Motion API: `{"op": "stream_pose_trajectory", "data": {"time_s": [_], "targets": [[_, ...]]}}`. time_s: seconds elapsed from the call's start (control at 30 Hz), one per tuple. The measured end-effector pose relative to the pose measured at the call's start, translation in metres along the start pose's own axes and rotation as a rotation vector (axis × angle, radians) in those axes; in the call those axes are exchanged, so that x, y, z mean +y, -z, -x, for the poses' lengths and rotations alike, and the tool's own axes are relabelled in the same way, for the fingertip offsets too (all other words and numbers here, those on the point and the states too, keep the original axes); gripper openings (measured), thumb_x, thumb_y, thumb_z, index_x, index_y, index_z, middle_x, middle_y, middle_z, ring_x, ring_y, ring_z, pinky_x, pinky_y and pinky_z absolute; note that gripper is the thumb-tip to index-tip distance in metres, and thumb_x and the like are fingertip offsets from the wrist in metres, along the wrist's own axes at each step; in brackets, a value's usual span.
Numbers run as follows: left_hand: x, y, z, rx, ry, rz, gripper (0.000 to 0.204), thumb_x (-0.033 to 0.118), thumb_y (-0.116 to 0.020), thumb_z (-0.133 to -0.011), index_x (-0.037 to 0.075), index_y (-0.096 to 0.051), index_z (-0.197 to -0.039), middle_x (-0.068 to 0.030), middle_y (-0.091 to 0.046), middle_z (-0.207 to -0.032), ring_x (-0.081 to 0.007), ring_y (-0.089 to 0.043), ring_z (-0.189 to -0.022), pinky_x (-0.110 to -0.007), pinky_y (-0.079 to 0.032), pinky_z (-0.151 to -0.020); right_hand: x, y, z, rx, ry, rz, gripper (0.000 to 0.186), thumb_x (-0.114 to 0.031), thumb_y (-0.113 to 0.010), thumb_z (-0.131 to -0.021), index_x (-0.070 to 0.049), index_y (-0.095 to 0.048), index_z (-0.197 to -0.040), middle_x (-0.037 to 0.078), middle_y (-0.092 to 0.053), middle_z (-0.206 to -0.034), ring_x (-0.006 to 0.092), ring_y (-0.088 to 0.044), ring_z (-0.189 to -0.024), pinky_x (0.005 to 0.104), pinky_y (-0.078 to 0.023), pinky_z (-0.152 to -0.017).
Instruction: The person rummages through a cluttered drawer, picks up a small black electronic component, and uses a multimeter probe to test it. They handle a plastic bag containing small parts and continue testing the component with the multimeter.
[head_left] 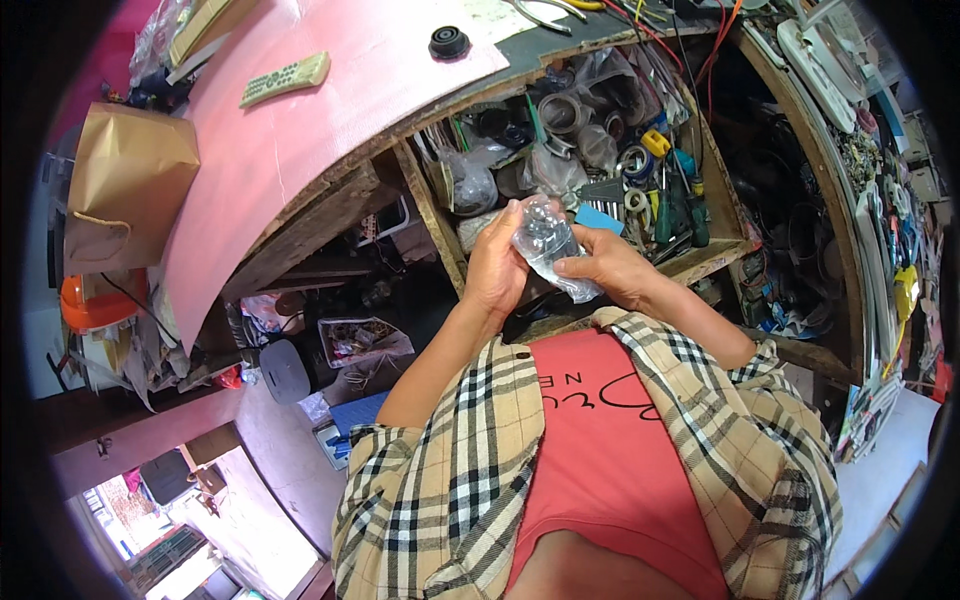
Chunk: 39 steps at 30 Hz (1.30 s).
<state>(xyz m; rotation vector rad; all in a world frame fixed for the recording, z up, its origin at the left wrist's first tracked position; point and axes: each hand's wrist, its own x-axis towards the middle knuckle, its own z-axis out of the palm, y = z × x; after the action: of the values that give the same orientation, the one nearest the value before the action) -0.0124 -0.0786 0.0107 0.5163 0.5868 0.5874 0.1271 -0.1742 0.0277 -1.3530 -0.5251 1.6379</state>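
Note:
Between my two hands is a small clear plastic bag, crinkled and shiny, with something inside that I cannot make out. My left hand grips its left side, the fingers mostly behind it. On the other side my right hand pinches it, thumb laid across the front. Both hands are above the near part of an open wooden drawer. In the drawer lie rolls of tape, screwdrivers, plastic bags and a blue card just past my right hand.
A pink-covered tabletop curves away at the far left, bearing a remote control and a round black part. Pliers and red wires lie at the far edge. A brown paper bag stands at left; crowded shelving is at right.

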Motion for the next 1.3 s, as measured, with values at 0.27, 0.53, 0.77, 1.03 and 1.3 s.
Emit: {"op": "stream_pose_trajectory", "data": {"time_s": [0.27, 0.53, 0.77, 1.03, 1.3], "targets": [[-0.003, -0.001, 0.002, 0.058, -0.028, -0.105, 0.038, 0.007, -0.061, -0.086, -0.004, -0.051, -0.121, -0.016, -0.06, -0.116, -0.0245, -0.059, -0.106, -0.037, -0.047, -0.094, 0.002, 0.001, 0.0, -0.051, 0.024, 0.0, 0.046, -0.005, -0.072, -0.072, 0.003, -0.055, -0.114, 0.007, -0.063, -0.097, 0.0123, -0.06, -0.082, 0.0253, -0.048, -0.073], [0.001, -0.009, 0.006, -0.083, 0.044, -0.084, 0.037, 0.011, -0.057, -0.09, -0.004, -0.05, -0.122, -0.0154, -0.06, -0.115, -0.0232, -0.057, -0.107, -0.035, -0.044, -0.094, -0.013, 0.001, 0.008, -0.156, -0.126, -0.133, 0.041, -0.024, -0.072, -0.08, 0.002, -0.056, -0.109, 0.009, -0.065, -0.089, 0.0149, -0.064, -0.076, 0.0256, -0.052, -0.064], [-0.002, -0.008, 0.003, -0.136, 0.079, -0.147, 0.041, 0.017, -0.054, -0.093, -0.005, -0.046, -0.126, -0.0183, -0.058, -0.118, -0.0253, -0.056, -0.109, -0.036, -0.045, -0.095, 0.005, 0.006, 0.001, -0.07, -0.002, 0.11, 0.033, -0.028, -0.072, -0.08, -0.003, -0.066, -0.102, 0.004, -0.065, -0.084, 0.0094, -0.057, -0.07, 0.0257, -0.047, -0.065], [-0.001, -0.011, 0.001, -0.082, 0.002, -0.106, 0.039, 0.02, -0.047, -0.096, -0.006, -0.045, -0.125, -0.0176, -0.057, -0.119, -0.0263, -0.055, -0.112, -0.038, -0.042, -0.099, 0.0, 0.002, 0.007, -0.103, 0.057, -0.017, 0.039, -0.015, -0.069, -0.08, -0.001, -0.057, -0.114, 0.007, -0.064, -0.088, 0.0128, -0.061, -0.073, 0.0263, -0.05, -0.067], [-0.005, 0.001, -0.005, -0.051, 0.013, 0.014, 0.038, 0.022, -0.042, -0.098, -0.005, -0.044, -0.124, -0.0188, -0.056, -0.121, -0.0294, -0.053, -0.115, -0.041, -0.04, -0.101, -0.001, 0.001, 0.005, -0.08, 0.087, -0.064, 0.039, -0.011, -0.065, -0.082, 0.0, -0.053, -0.117, 0.007, -0.063, -0.093, 0.0124, -0.062, -0.071, 0.0246, -0.05, -0.062]]}}
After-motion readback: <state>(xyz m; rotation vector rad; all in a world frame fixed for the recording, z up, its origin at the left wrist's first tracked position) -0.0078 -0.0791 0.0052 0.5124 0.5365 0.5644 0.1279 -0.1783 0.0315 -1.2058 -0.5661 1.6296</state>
